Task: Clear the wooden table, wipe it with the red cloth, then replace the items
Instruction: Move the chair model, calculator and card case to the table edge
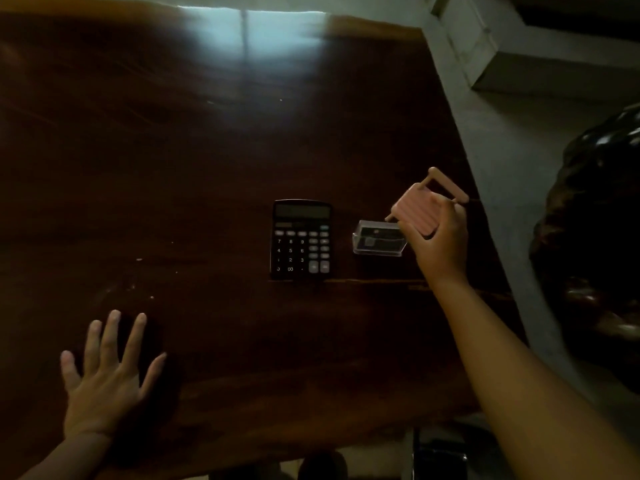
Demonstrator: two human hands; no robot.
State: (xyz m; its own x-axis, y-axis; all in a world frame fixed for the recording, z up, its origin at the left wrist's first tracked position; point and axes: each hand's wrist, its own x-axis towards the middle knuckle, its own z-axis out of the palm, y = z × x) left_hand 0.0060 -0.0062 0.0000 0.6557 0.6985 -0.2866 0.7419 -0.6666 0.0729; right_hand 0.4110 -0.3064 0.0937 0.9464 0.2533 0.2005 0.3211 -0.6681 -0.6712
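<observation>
1. Your left hand (107,379) lies flat on the near part of the bench (207,168), fingers spread, its grip wide and holding nothing.
2. Your right hand (440,244) reaches further out, near the bench's right edge. Its grip is curled round a pink stand (414,211), which it holds tilted.
3. A clear box (377,252) with dark contents sits on the bench just left of that hand, its far corner overlapped by the stand.
4. A calculator (300,239) lies flat, keys up, left of the box and apart from it.
5. At the far edge, pale glare (263,46) spreads across the wood.
</observation>
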